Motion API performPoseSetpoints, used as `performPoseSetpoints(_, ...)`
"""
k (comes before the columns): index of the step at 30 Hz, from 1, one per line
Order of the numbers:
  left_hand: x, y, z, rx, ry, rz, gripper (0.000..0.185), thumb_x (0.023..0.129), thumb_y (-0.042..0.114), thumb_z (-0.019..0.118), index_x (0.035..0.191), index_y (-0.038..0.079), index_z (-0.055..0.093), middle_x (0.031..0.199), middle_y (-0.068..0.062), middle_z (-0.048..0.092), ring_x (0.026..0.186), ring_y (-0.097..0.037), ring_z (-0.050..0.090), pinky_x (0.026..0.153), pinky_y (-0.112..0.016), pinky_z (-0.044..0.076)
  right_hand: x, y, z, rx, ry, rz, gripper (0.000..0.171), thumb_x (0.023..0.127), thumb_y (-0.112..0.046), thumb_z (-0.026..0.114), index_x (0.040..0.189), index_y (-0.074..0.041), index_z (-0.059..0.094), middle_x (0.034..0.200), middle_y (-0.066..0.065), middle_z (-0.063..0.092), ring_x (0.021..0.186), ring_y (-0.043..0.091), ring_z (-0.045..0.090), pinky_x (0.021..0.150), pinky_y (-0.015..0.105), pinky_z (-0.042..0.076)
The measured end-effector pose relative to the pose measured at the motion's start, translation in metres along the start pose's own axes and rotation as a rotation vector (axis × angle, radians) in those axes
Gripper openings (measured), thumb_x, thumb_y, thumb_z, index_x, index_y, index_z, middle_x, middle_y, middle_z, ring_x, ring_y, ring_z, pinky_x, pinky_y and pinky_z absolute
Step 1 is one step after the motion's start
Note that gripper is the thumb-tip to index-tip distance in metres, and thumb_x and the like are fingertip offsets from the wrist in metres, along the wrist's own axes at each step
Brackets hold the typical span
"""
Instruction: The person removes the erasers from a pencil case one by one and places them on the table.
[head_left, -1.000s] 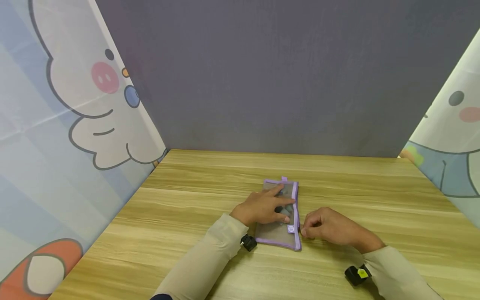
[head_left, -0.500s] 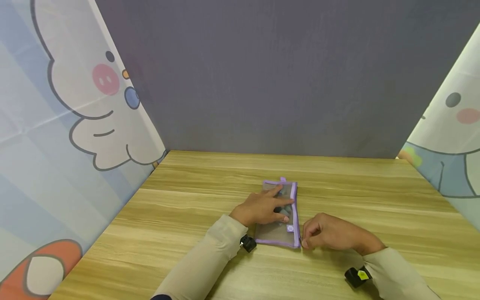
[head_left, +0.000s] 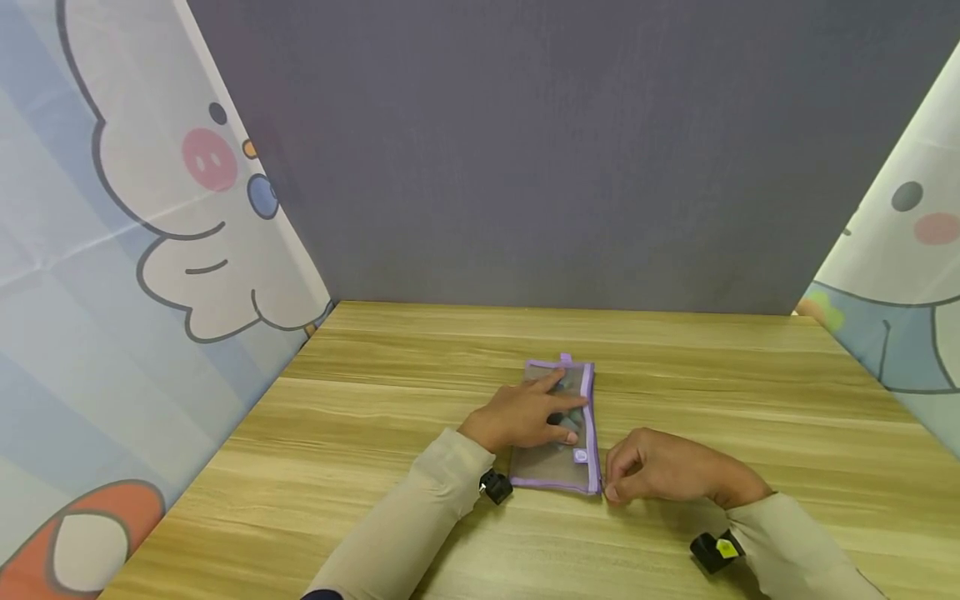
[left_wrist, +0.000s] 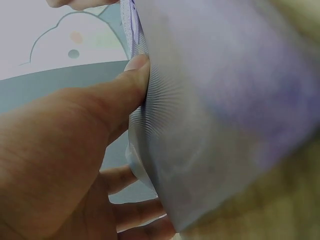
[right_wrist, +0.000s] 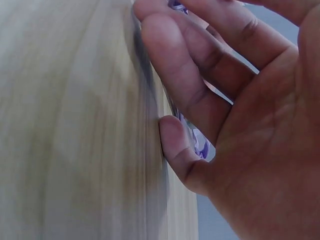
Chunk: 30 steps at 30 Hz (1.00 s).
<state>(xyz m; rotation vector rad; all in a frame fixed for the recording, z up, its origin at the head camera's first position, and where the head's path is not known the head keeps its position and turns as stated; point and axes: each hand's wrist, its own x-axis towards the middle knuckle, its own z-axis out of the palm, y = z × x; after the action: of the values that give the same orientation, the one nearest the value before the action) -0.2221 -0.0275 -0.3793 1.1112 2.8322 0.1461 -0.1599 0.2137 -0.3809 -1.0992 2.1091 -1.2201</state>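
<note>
A mesh zipper pouch [head_left: 542,467] with purple trim lies flat on the table, its zipper edge [head_left: 589,429] facing right. Bluish-grey shapes show through the mesh. My left hand [head_left: 516,415] presses on the pouch with spread fingers; up close in the left wrist view, its thumb [left_wrist: 125,87] lies against the mesh. At the pouch's near right corner, my right hand [head_left: 663,468] pinches the zipper pull, which the fingertips hide. In the right wrist view the other fingers [right_wrist: 175,65] curl beside the tabletop, with purple trim [right_wrist: 202,145] showing behind them.
The wood-grain table [head_left: 390,400] extends around both hands. A dark grey panel [head_left: 525,167] stands along its back edge. Cartoon-printed cloths hang on the left [head_left: 67,333] and right [head_left: 915,333]. Each wrist wears a small black camera.
My right hand has slid along the pouch's right edge toward me, to the near corner, and holds there over the last half second. My left hand stays in place.
</note>
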Motion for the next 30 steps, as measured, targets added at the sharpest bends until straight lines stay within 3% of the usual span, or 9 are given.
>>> performPoseSetpoints(4,0.0002,0.0007,-0.0008,0.004,0.007,0.007,0.063,0.093,0.063,0.057,0.152,0.045,0.041,0.167,-0.006,0.015,0.144,-0.033,0.035,0.094,-0.047,0.051,-0.0007,0.0005,-0.0007,-0.019,0.015,0.013,0.014,0.091,-0.009,0.071,0.082,-0.013,0.080,0.086,-0.005,0.071,0.082,0.008,0.061,0.071,0.026,0.051)
performPoseSetpoints(12,0.0024,0.0019,0.0015,0.051,0.025,0.027,0.063,0.094,0.063,0.056,0.152,0.042,0.043,0.166,-0.010,0.019,0.142,-0.035,0.039,0.093,-0.043,0.052,-0.0025,0.0016,0.0009,-0.013,0.055,0.080,0.010,0.092,-0.018,0.073,0.083,-0.013,0.072,0.078,-0.005,0.065,0.064,0.002,0.051,0.054,0.020,0.044)
performPoseSetpoints(19,0.0046,0.0053,0.0015,0.110,0.061,-0.001,0.060,0.093,0.066,0.056,0.149,0.044,0.047,0.164,-0.008,0.027,0.141,-0.033,0.039,0.094,-0.046,0.052,-0.0018,0.0043,0.0005,-0.021,0.063,0.030,0.009,0.093,-0.016,0.072,0.085,-0.013,0.069,0.080,-0.005,0.065,0.065,0.001,0.053,0.053,0.021,0.046)
performPoseSetpoints(24,0.0053,0.0056,0.0023,0.131,0.092,-0.002,0.057,0.095,0.064,0.054,0.148,0.042,0.050,0.160,-0.007,0.033,0.142,-0.031,0.038,0.096,-0.048,0.050,-0.0015,0.0044,0.0002,-0.042,0.076,0.048,0.010,0.097,-0.019,0.068,0.089,-0.015,0.073,0.082,-0.004,0.067,0.067,0.003,0.055,0.055,0.022,0.048)
performPoseSetpoints(30,0.0066,0.0045,0.0016,0.155,0.131,-0.014,0.053,0.097,0.061,0.055,0.146,0.041,0.052,0.153,-0.004,0.043,0.136,-0.025,0.043,0.087,-0.044,0.054,-0.0023,0.0032,-0.0012,-0.108,0.108,0.068,0.021,0.101,-0.023,0.063,0.084,-0.017,0.072,0.073,-0.009,0.060,0.061,0.001,0.048,0.051,0.022,0.043)
